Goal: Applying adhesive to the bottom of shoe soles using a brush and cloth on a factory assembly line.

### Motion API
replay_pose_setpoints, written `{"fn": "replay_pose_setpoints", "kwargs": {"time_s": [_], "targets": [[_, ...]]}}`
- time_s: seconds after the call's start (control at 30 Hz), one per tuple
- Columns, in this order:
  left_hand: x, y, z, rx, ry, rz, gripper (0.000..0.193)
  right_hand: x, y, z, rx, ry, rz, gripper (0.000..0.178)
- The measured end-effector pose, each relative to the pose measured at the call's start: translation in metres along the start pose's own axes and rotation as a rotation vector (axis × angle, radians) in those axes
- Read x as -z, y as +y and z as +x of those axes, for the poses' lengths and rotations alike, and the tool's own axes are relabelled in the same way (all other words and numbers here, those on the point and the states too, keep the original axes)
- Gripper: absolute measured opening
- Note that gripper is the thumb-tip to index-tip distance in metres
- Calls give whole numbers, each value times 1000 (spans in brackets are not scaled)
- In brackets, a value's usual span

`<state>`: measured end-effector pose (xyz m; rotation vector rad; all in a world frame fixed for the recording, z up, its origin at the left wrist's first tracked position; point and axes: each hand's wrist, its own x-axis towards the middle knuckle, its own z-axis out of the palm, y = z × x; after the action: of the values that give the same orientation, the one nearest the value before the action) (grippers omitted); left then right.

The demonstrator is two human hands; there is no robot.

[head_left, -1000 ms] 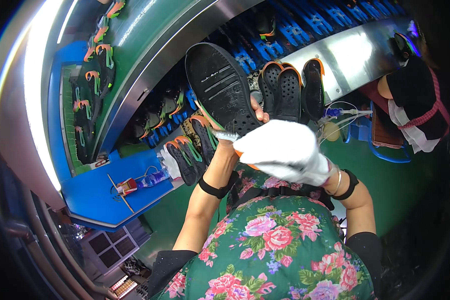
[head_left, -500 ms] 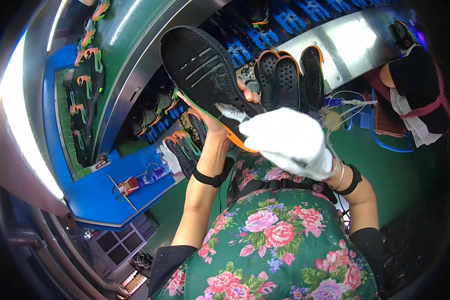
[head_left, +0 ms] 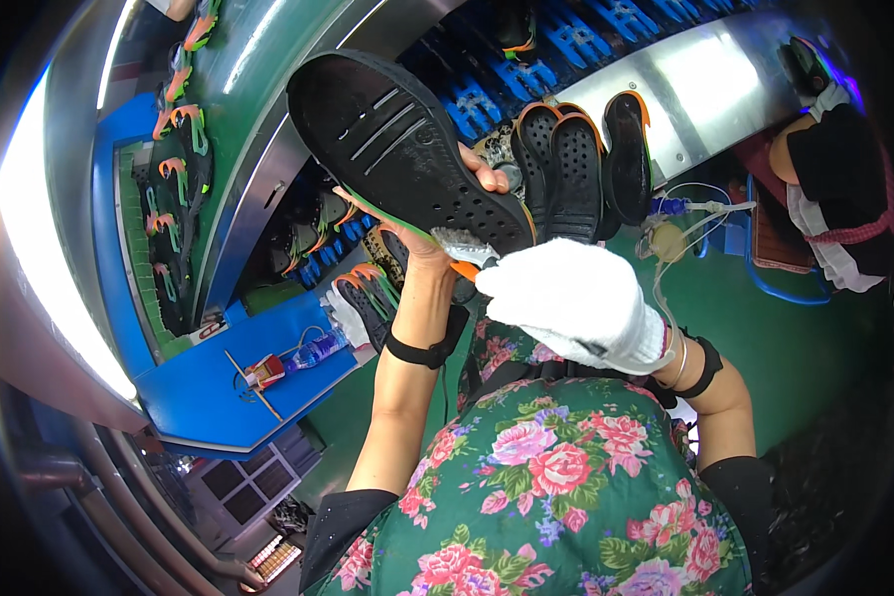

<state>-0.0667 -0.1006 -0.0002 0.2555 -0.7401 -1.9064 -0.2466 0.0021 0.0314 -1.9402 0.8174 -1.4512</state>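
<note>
A large black shoe sole [head_left: 392,149] with an orange and green edge is tilted up in front of me. Its face has small holes toward the near end and raised bars farther up. My bare left hand [head_left: 424,250] is closed around its sides, the palm partly hidden behind it. In a white knitted glove, my right hand [head_left: 571,303] grips a small brush [head_left: 463,245], whose handle is mostly covered by the fingers. The bristles lie against the sole's near left edge. Beyond my hands, several black soles [head_left: 575,174] with orange edges stand upright.
A machine with blue brackets [head_left: 578,42] and a metal plate [head_left: 700,84] runs across the far side. On the left, a blue table [head_left: 204,397] holds a bottle [head_left: 315,350] and more soles [head_left: 361,306]. Another person [head_left: 844,174] is at the right, near hanging tubes [head_left: 670,238].
The sole has shifted slightly left and turned a little in my left hand. The brush has moved down toward the sole's near left edge, with my gloved hand slightly lower.
</note>
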Motion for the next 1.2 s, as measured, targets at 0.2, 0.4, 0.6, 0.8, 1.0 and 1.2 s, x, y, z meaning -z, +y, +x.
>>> {"fn": "replay_pose_setpoints", "kwargs": {"time_s": [0.2, 0.4, 0.6, 0.8, 1.0, 1.2], "targets": [[-7, 2, -1, -31, 24, 50, 65, 12, 1, -3, -56, -22, 29, 30], [-3, 2, 0, -48, -19, 28, 57, 10, 1, -8, -76, 16, 107, 29], [0, 1, 6, -55, -116, 19, 53, 7, -9, -8, -123, 57, 79, 19], [3, 2, 8, -54, -111, 20, 54, 14, -4, -7, -168, 59, 138, 23], [7, 6, 7, -20, -91, 90, 62, 17, -6, -4, -169, 55, 87, 22], [9, 6, 6, 40, -66, 79, 90, 1, -7, -15, -53, 1, 15, 29]]}}
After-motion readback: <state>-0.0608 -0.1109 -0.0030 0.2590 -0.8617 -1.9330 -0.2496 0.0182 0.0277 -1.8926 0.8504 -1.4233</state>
